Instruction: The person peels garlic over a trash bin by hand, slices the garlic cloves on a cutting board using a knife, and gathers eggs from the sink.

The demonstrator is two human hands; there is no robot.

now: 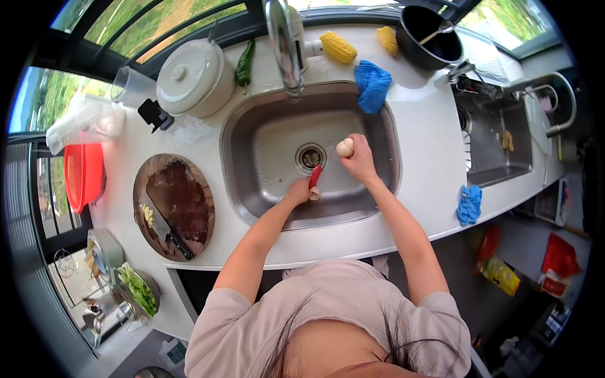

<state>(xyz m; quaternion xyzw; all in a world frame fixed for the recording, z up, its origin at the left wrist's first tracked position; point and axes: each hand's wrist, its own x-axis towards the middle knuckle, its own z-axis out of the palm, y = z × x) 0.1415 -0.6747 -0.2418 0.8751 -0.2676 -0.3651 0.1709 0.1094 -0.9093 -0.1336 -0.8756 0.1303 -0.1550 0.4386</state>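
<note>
Over the steel sink [252, 205], my left hand [299, 190] is closed on a slim red object [315, 177], which points toward the drain [311, 157]. A small pale brownish piece [314, 194] shows at the same fingers. On the right side of the basin my right hand [359, 161] is closed around a pale, rounded, whitish bulb-like piece [345, 148], which sticks out to the left of the fingers. I cannot tell the exact kind of the red object. Above the basin hangs the faucet [285, 50].
A blue cloth [372, 85] drapes over the sink's back rim. Behind stand corn [338, 47], a black pot [430, 38], a green pepper [244, 64] and a lidded white pot [194, 79]. Left lies a cutting board [189, 201] with a knife [165, 230]. A second sink [504, 151] is at right.
</note>
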